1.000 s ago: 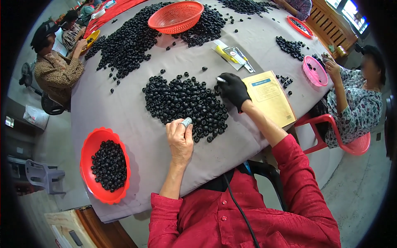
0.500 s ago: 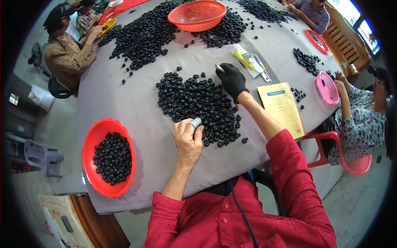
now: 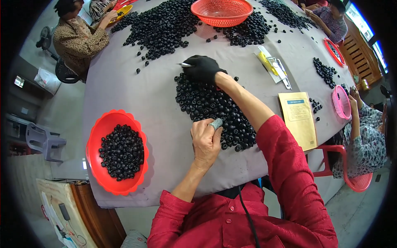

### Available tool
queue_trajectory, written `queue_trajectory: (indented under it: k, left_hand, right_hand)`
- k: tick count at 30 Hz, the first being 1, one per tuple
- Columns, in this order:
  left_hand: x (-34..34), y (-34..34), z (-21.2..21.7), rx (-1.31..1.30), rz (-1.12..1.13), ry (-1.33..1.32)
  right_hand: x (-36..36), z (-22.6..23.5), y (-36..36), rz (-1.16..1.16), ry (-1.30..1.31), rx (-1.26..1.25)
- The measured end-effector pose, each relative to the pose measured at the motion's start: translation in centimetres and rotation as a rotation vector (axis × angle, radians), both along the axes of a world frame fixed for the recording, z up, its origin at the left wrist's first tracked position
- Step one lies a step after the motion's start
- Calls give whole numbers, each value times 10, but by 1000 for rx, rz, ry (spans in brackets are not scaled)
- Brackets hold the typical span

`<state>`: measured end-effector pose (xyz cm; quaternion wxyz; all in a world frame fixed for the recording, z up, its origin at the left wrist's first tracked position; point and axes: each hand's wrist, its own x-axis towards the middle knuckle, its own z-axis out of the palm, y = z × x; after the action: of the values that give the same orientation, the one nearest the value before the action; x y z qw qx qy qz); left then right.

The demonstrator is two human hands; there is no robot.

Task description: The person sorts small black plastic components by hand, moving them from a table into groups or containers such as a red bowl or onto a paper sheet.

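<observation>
On the grey cloth-covered table [image 3: 140, 95], the heap of small black ring-shaped parts [image 3: 215, 109] lies between the hands: the black-gloved right hand [image 3: 201, 68] pinches a thin metal tool [image 3: 185, 65] at its far edge, while the bare left hand [image 3: 205, 140], fingers curled together, touches its near edge, right of a scalloped red plastic bowl [image 3: 96, 136].

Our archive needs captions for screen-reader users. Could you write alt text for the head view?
A person's black-gloved right hand holds a thin metal tool at the far edge of a pile of small black rings on a grey table; the bare left hand rests at the pile's near edge. A red bowl of rings sits left.
</observation>
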<state>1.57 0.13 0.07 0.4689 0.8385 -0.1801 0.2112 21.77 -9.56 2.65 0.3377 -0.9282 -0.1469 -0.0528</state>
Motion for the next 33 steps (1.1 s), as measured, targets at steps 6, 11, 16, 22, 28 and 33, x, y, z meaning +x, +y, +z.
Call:
queue_trajectory:
  k: [6, 11, 16, 22, 28, 33]
  left_hand:
    - [2, 2, 0, -49, -39, 2]
    - [4, 3, -1, -52, -29, -6]
    - [4, 3, -2, -37, -33, -13]
    - [3, 4, -2, -49, -37, -45]
    - [3, 4, -3, -32, -39, -20]
    - [5, 0, -2, -31, -55, -29]
  right_hand:
    - [8, -10, 33, 214, 8, -188]
    - [-23, -3, 29, 324, 39, -129]
    - [-46, 2, 22, 468, 91, -171]
    - [-56, 27, 15, 637, 306, -248]
    - [-14, 21, 22, 301, 196, -150]
    - [15, -16, 9, 224, 30, -188]
